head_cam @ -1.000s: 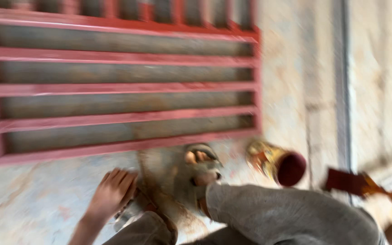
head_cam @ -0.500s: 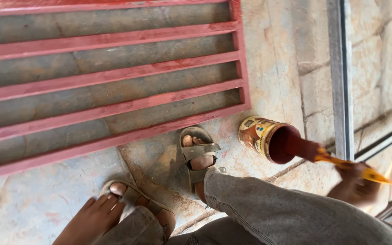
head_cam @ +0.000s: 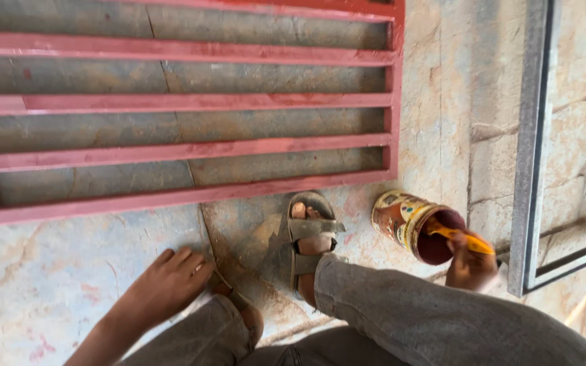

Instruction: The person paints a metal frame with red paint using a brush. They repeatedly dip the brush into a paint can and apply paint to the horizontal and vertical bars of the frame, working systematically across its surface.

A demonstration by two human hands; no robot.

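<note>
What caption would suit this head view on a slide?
Right hand dips a yellow-handled brush into a tilted paint can; left hand rests beside a red grille.

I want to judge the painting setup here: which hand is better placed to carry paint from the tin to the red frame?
The right hand, probably. It grips the yellow-handled brush, whose head sits inside the tilted paint tin. The left hand is flat on the stone floor, empty, bracing beside the red frame.

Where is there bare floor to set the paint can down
Bare stone floor lies below the red metal grille, left of the left hand. A strip runs between the grille's right end and the grey frame. It is crowded around the sandalled foot, paint can and right hand.
</note>
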